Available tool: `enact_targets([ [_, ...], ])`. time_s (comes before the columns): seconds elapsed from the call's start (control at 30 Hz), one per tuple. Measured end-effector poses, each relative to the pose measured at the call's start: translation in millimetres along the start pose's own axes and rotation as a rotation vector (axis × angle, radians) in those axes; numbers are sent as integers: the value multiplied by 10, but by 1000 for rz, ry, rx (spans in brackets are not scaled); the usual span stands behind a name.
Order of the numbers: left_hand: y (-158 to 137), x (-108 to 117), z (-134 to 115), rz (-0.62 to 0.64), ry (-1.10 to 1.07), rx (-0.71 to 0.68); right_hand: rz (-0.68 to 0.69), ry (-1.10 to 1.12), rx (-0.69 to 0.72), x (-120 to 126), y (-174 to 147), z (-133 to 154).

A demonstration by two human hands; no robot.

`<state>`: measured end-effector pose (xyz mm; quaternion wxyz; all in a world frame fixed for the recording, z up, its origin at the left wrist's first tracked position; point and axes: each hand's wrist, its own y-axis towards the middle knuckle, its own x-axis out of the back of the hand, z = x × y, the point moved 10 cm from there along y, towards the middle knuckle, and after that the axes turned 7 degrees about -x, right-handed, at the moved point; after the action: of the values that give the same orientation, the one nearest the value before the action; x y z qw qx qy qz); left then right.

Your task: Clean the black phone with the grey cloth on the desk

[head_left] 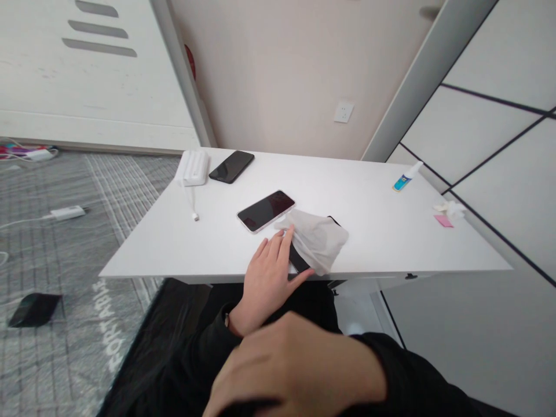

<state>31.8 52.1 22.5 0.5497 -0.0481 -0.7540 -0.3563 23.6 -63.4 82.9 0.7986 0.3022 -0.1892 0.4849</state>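
On the near edge of the white desk, my left hand (269, 269) grips the left end of a flat black object (299, 259), thumb at its near corner and fingers at the far one. A thin, pale grey-white cloth (324, 238) drapes over most of that object, so I cannot tell its kind. My index finger touches the cloth. Just beyond lies a smartphone (266, 211) with a dark screen and a light edge. Close to the camera, my right hand (299, 365) is raised and blurred; its back faces me and its fingers are hidden.
A second black phone (231, 167) and a white power bank (193, 167) with a short cable lie at the desk's (174, 243) far left. To the right are a small blue-and-white bottle (407, 176), crumpled tissue (454, 209) and a pink slip (443, 220). A charger (67, 213) is on the grey rug.
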Motion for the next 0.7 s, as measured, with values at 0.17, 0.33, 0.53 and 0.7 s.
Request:
enact_targets([
  [0.17,-7,-26,0,5,-45,-19,-559,-450,-541,1095,-523,-791],
  [0.33,12,24,10,-33,-78,6,-547,-611,-680,1116,-862,-1187],
  [0.53,-2,-1,17,-21,-49,9,-285,-592,-557,718,-695,-1047],
  [0.7,-5,9,10,-15,-51,0,-550,-441,-545,1200,-933,-976],
])
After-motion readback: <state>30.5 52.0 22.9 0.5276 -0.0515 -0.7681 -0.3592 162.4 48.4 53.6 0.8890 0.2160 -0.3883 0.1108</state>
